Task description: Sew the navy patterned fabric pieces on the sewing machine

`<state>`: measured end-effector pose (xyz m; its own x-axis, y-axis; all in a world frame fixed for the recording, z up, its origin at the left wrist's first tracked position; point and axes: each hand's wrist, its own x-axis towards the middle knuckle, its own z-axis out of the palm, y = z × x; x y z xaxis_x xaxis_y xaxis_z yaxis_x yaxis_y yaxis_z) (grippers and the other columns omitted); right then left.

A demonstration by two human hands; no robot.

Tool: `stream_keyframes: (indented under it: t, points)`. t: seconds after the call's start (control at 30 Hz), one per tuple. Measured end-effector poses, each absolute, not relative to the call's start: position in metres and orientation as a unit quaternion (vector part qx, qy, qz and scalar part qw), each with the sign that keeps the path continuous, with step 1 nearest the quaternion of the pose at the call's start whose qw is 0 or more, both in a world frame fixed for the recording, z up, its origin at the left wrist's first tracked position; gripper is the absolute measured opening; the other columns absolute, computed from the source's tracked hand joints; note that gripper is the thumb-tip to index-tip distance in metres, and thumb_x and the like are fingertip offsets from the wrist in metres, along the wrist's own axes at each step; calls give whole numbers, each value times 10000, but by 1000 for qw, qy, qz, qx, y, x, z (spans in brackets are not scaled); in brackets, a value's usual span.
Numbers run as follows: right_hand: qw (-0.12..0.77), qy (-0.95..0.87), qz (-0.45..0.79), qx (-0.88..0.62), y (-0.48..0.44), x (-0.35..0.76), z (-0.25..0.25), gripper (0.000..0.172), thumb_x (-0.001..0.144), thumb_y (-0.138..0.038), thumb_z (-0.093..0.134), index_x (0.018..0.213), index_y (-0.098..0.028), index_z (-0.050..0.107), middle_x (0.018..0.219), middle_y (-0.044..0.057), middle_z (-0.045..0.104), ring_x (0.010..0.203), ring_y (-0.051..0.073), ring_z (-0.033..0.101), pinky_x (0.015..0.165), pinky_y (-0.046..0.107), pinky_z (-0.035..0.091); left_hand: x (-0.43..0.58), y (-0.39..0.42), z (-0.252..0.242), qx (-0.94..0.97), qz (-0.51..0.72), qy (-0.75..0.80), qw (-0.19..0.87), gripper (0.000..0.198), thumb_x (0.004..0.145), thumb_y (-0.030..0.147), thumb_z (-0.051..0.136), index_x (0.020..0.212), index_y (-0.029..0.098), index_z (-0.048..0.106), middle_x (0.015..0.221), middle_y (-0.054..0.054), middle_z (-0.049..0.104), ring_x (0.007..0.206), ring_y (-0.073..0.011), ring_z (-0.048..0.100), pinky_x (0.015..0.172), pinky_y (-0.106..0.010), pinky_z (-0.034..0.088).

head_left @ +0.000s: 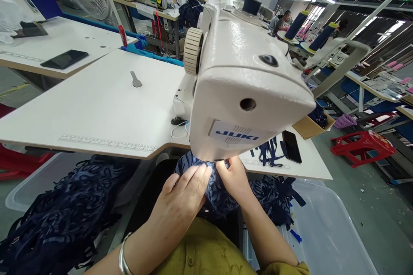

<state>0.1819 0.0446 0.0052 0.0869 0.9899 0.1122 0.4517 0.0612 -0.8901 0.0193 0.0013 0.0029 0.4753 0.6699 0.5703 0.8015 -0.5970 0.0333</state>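
A navy patterned fabric piece (217, 191) lies bunched at the front edge of the machine table, beneath the head of a white JUKI sewing machine (248, 81). My left hand (185, 191) is closed on the fabric's left side, its fingers close together and pointing towards the machine. On the other side, my right hand (235, 179) pinches the same cloth close under the machine head. The needle and presser foot are hidden behind the head, and so are some of my fingertips.
Clear plastic bins stand on both sides; dark garments (64, 215) fill the left one. Navy strips (269, 151) and a phone (292, 146) lie on the table's right. A red stool (363, 148) stands on the floor. People sit further back.
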Motion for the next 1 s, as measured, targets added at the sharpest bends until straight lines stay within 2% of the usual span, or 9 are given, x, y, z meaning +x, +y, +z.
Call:
stream_keyframes:
  t: [0.2,0.43,0.53,0.63,0.7,0.8,0.9,1.0]
  points:
    - [422,-604,312,-600,45,180,4,154,807,-143,474,928,-185,560,817,-8,589,771,153,534,704,264,415,19,3,3,-836,-308,-436,129,311,959,195,401,1197,160,598,1158,-38,687,1049,-182,598,862,-336,330]
    - [471,-589,330,-568,43,185,-6,63,871,-252,496,864,-213,544,816,-4,575,816,160,543,769,272,426,13,5,8,-843,-294,-433,124,318,962,221,387,1179,150,609,1156,-56,682,1044,-203,598,884,-343,340]
    - [483,-579,339,-563,42,195,-13,186,933,-321,421,856,-208,548,815,-3,571,798,149,541,767,262,427,9,8,8,-853,-287,-418,127,356,964,225,342,1190,161,610,1168,-53,678,1066,-223,587,887,-355,348]
    - [459,-566,366,-578,39,207,-23,298,959,-387,374,892,-198,594,879,16,608,861,154,563,819,270,427,5,12,9,-877,-256,-380,140,378,942,213,355,1241,177,583,1201,-52,660,1073,-230,578,866,-360,355]
    - [422,-560,424,-573,35,213,-32,376,961,-450,356,906,-194,626,914,27,631,919,168,573,869,298,423,3,14,10,-888,-238,-361,155,389,926,208,373,1261,177,569,1228,-60,643,1080,-239,569,862,-368,356]
    - [371,-525,539,-545,25,217,-48,509,940,-561,330,820,-186,652,820,22,642,882,179,579,903,344,422,4,16,10,-892,-233,-345,174,400,914,184,349,1238,158,583,1227,-85,636,1086,-265,557,875,-395,356]
    - [387,-462,621,-501,16,218,-60,549,881,-648,389,710,-180,619,660,-4,588,676,149,540,757,312,463,4,19,8,-896,-241,-327,178,429,937,218,297,1269,122,551,1213,-121,633,1081,-288,557,895,-416,363]
    - [468,-425,586,-508,11,225,-61,495,801,-652,539,645,-183,540,581,-40,483,534,101,402,536,226,370,0,22,4,-904,-247,-311,159,539,963,411,295,1382,98,426,1222,-154,617,1081,-307,562,936,-432,365]
